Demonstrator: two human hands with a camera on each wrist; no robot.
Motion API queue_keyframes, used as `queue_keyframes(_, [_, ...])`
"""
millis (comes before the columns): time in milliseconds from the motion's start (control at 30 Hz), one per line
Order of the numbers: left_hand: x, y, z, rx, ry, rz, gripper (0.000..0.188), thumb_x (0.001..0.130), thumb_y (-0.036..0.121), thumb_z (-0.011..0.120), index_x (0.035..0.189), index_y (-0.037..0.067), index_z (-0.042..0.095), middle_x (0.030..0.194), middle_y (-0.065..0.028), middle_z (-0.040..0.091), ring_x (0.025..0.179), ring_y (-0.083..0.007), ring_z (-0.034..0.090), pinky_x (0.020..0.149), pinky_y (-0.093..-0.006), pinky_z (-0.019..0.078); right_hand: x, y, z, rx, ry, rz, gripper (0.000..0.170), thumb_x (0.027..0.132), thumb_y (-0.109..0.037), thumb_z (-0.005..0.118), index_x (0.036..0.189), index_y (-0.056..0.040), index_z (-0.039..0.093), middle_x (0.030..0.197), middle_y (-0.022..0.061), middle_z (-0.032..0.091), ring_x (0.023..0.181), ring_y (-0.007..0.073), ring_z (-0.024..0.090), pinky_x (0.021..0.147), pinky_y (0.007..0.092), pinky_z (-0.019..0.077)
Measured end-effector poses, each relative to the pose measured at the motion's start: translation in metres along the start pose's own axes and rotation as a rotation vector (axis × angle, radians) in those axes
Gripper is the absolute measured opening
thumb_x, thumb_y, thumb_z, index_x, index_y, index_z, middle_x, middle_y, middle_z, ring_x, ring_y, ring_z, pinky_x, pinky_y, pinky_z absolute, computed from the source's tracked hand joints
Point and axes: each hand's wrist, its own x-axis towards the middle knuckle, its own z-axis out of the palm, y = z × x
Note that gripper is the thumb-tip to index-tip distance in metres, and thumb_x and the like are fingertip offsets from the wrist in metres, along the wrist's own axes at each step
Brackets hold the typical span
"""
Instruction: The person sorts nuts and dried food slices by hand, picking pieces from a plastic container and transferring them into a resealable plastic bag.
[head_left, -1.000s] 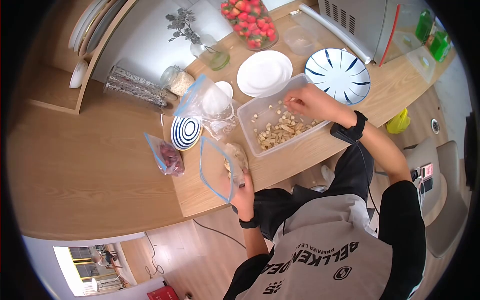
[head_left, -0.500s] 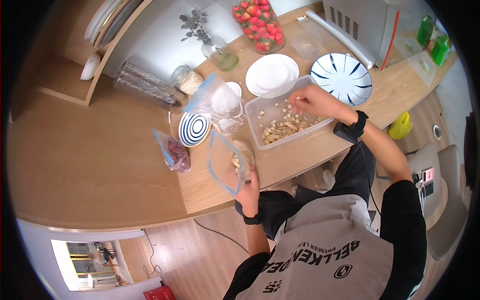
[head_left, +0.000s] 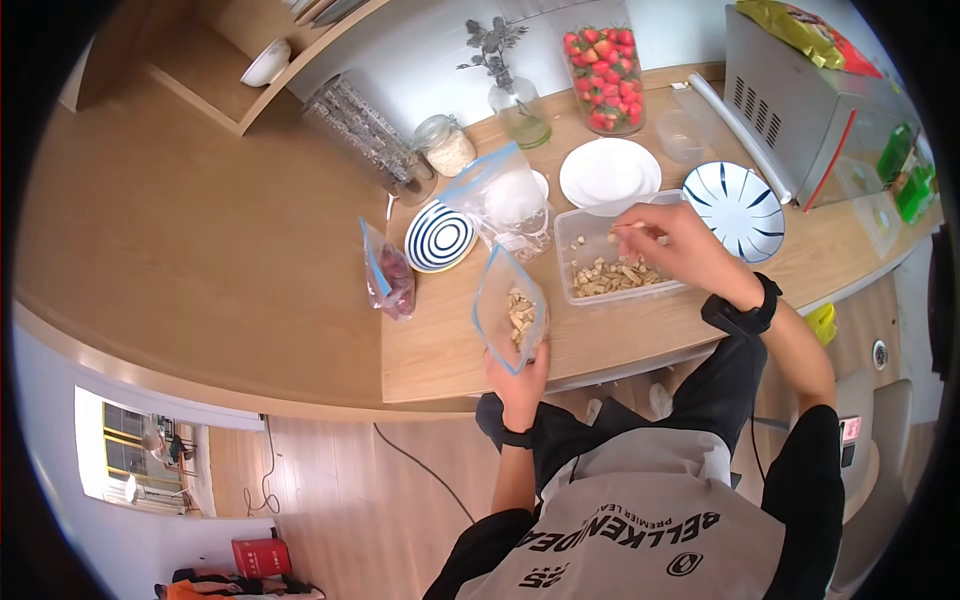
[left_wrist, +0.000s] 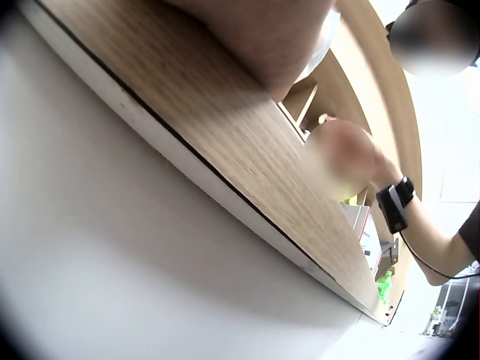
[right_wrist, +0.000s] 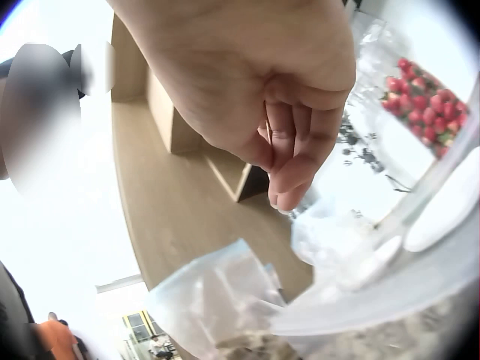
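My left hand [head_left: 518,388] grips the lower side of a clear zip bag [head_left: 496,318] with a blue-edged mouth spread open. Pale dried pieces [head_left: 521,312] lie inside it. My right hand [head_left: 690,250] is over a clear plastic container [head_left: 590,222], whose bottom holds pale slices and small round bits [head_left: 612,277]. In the right wrist view the thumb and fingertips [right_wrist: 289,191] come together, and a small pale piece shows at them in the head view. The left wrist view shows little of the left hand and none of the bag.
Behind are another zip bag [head_left: 492,190], white plates [head_left: 608,172], a blue-striped plate [head_left: 738,208], a blue-ringed plate [head_left: 440,238], a strawberry container [head_left: 604,85], a grain jar [head_left: 446,148] and a glass vase [head_left: 520,115]. A bag of dark red pieces [head_left: 397,285] stands left.
The head view has swung, so the table's things sit farther right and lower in it. My left hand still grips the bag; my right hand remains over the container with its fingers together.
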Motion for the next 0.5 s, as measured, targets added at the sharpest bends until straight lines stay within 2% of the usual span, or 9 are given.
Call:
queue_keyframes(67, [0.002,0.003,-0.002,0.002,-0.002,-0.004,0.051,0.082,0.016,0.082,0.128,-0.002,0.065,0.120,-0.0223,0.071,0.104,-0.0453,0.067,0.090,-0.0498,0.0537,0.011,-0.030,0.013,-0.033,0.023,-0.240,0.016,0.101,-0.010,0.063,0.110,0.0003,0.071,0.081,0.0130,0.076,0.071,0.0223,0.075,0.067,0.0327,0.0572])
queue_keyframes(200, [0.004,0.004,-0.002,0.015,0.010,0.042,0.048,0.081,0.014,0.080,0.126,0.001,0.066,0.119,-0.0207,0.071,0.104,-0.0447,0.067,0.089,-0.0496,0.0536,0.040,-0.072,0.038,-0.092,-0.086,-0.282,0.018,0.103,-0.012,0.063,0.111,0.0023,0.072,0.080,0.0122,0.075,0.075,0.0211,0.075,0.070,0.0326,0.0579])
queue_keyframes(267, [0.003,0.007,-0.003,0.005,0.002,0.016,0.047,0.081,0.014,0.080,0.125,0.001,0.067,0.120,-0.0203,0.071,0.104,-0.0445,0.067,0.089,-0.0498,0.0534,0.055,-0.066,0.054,-0.165,-0.253,-0.436,0.021,0.103,-0.014,0.060,0.112,0.0009,0.072,0.078,0.0142,0.074,0.075,0.0268,0.075,0.070,0.0366,0.0575])
queue_keyframes(433, [0.002,0.006,-0.003,-0.019,-0.003,-0.012,0.047,0.082,0.015,0.081,0.124,0.002,0.067,0.118,-0.0202,0.071,0.103,-0.0447,0.066,0.089,-0.0503,0.0527,0.064,-0.070,0.069,-0.184,-0.281,-0.459,0.023,0.103,-0.015,0.058,0.113,0.0002,0.073,0.080,0.0160,0.074,0.074,0.0324,0.074,0.070,0.0423,0.0566])
queue_keyframes(500, [0.001,0.009,-0.005,-0.061,-0.085,-0.110,0.045,0.090,0.018,0.080,0.127,-0.002,0.064,0.127,-0.0269,0.064,0.116,-0.0487,0.060,0.096,-0.0523,0.0498,0.065,-0.074,0.073,-0.167,-0.286,-0.439,0.023,0.103,-0.015,0.059,0.113,0.0000,0.073,0.081,0.0171,0.074,0.074,0.0335,0.073,0.070,0.0438,0.0561])
